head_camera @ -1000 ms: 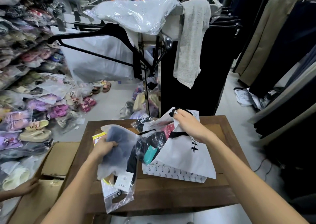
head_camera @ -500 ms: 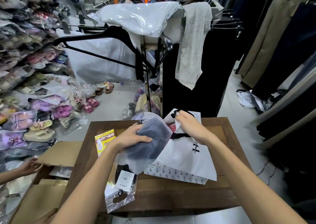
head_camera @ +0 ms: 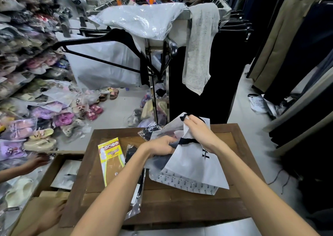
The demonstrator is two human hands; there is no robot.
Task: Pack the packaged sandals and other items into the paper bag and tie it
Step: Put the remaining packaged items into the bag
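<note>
Now the left hand (head_camera: 160, 146), fingers clamped on the dark plastic-wrapped pack (head_camera: 158, 161), had pushed it into the paper bag (head_camera: 194, 165) mouth, right hand (head_camera: 200, 133) pinching the rim open.

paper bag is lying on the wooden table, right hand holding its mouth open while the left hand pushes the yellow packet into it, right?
Not quite. In the head view the left hand pushes a dark item in a clear plastic package into the paper bag, not the yellow packet, which lies untouched on the wooden table. The right hand does hold the bag's mouth open.
</note>
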